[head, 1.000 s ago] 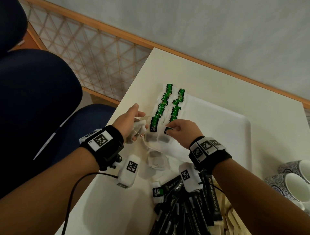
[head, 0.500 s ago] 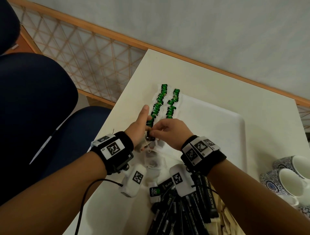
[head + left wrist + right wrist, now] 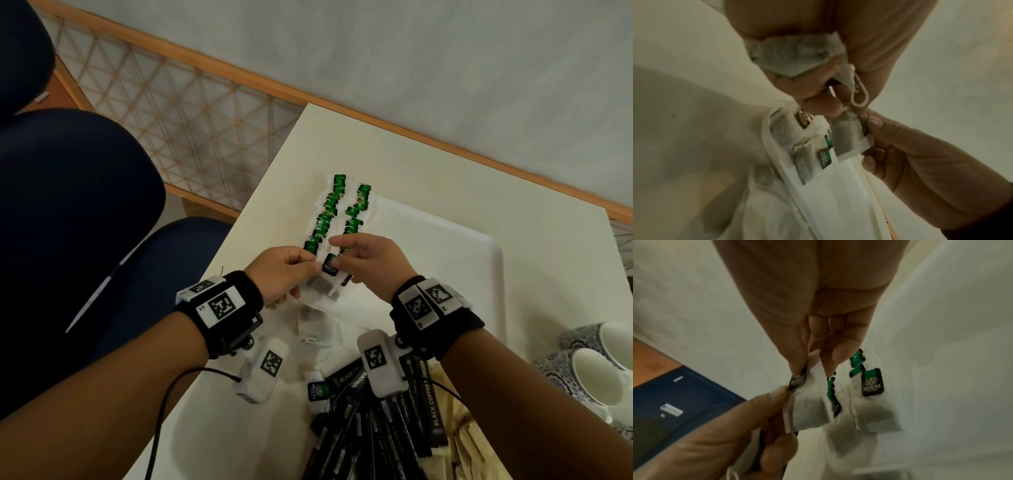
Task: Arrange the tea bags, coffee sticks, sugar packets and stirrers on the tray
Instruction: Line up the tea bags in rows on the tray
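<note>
Light, limp tea bag (image 3: 328,274) pinched between left hand (image 3: 279,275) and right hand (image 3: 368,262), just above the near end of the rows on the tray (image 3: 445,274). Soft paper, easily torn, so best taken by the stiffer tag or sealed edge. Second bag (image 3: 795,56) apparently tucked under the left fingers.

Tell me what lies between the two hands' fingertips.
One tea bag, pinched by the left hand and the right hand, above the near end of the tea-bag rows; the head and right wrist views show it.
</note>
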`<state>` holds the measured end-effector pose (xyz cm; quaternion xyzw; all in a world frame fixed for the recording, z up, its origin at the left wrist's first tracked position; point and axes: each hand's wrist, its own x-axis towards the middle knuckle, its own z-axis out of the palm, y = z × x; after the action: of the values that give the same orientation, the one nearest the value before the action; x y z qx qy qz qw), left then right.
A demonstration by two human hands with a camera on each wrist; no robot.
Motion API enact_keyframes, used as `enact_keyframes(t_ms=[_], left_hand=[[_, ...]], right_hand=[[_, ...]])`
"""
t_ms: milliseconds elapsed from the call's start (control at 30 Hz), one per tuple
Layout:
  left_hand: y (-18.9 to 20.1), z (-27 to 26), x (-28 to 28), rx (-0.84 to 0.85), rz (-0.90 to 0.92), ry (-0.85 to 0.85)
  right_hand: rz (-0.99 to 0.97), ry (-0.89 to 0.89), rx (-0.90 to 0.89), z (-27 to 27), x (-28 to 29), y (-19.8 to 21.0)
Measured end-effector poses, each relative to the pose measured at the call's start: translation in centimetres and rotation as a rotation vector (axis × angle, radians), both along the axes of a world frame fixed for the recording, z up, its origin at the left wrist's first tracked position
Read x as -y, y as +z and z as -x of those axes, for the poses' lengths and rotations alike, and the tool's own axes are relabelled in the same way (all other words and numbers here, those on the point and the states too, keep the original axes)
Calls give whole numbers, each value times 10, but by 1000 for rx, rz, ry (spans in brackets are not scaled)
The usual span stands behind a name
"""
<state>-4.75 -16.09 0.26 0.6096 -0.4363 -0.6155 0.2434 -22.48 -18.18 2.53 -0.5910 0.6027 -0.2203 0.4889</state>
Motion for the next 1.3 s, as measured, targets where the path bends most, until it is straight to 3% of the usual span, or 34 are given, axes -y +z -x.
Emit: enact_keyframes(t_ms=[133,400,600,1033,1133,1300], left_hand=[[2,-4,3,26,42,67],[10,-37,16,-87,-20,340],[5,-51,20,-157,-48,439],[-3,-32,22,-225,-119,324],[0,-22,22,-223,-136,302],[1,-8,19,-225,-132,296]], right_hand=[[49,48,-106,0,1,-1],[26,229,-196,-18,-2,-11],[-8,292,-251,-32,6,-25],[73,231,-302,-28,18,-30],[87,200,-265,-27,15,-31],[299,173,-118,-24,6,-17]])
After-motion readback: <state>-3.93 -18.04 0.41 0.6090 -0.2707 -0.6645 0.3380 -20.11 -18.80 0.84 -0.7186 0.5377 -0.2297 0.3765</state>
